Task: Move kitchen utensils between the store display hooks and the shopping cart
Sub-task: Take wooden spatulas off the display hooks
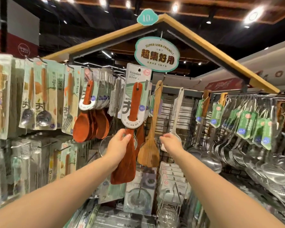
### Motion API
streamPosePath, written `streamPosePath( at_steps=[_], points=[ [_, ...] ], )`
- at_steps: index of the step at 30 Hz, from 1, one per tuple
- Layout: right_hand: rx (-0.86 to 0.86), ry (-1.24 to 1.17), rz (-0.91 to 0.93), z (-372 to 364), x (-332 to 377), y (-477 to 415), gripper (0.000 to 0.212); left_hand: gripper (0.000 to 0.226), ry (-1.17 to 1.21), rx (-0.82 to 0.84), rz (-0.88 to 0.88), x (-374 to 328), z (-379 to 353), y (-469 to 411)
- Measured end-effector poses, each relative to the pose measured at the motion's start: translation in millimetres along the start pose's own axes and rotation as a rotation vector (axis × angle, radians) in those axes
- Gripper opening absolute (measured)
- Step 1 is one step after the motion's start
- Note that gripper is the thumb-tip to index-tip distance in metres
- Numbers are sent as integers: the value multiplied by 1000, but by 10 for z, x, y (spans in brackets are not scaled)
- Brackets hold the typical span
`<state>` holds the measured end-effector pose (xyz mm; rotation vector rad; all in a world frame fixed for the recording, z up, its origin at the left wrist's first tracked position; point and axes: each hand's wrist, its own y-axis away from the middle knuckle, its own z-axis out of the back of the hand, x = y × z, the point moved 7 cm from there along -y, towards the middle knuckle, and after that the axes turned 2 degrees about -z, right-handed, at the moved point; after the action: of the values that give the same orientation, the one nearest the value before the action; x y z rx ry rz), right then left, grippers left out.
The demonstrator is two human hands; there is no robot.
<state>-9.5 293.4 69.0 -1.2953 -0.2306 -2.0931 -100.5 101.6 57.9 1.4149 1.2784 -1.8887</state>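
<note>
Spatula, the red-brown one on its card, is being gripped at the neck. The left hand's fingers are curling round the wood just under the card's ring, and the blade is hanging down past the wrist. The right hand is hovering with its fingers loosely bent, holding nothing that shows.

Measured from the sign, the card's hang hole is sitting just below the lower left edge. The pale spatula is hanging below the sign and slightly right, and the right fingertips are nearing its blade. The wooden spoons are hanging below and to the left. The cart is not in view.

Whether the hole is on a hook cannot be told, so the step is probably hanging the card or lifting it off. A grip this low is likely letting the card top sway. The free hand would do well pinching the card near the hole, holding it square to the hook. The card should slide straight along the prong, keeping it from nudging the pale spatula.
</note>
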Motion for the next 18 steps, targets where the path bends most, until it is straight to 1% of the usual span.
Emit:
streamPosePath(
  at_steps=[2,4,7,11,16,18],
  points=[
    [-28,62,8,-72,119,-214,43,11,-38,-15,-31,108,-6,-115],
    [-49,67,14,-169,228,-435,49,6,-56,-5,-52,195,-10,-182],
    [-40,13,15,-360,353,-751,53,17,-42,13,-83,224,-7,-209],
    [-46,-57,0,-481,430,-977,52,19,-45,25,-91,295,40,-299],
    [-66,-138,-9,-448,415,-1053,31,21,-33,20,-71,361,103,-345],
    [-80,-226,-12,-381,460,-1054,26,20,-21,20,-68,370,110,-338]
  ],
)
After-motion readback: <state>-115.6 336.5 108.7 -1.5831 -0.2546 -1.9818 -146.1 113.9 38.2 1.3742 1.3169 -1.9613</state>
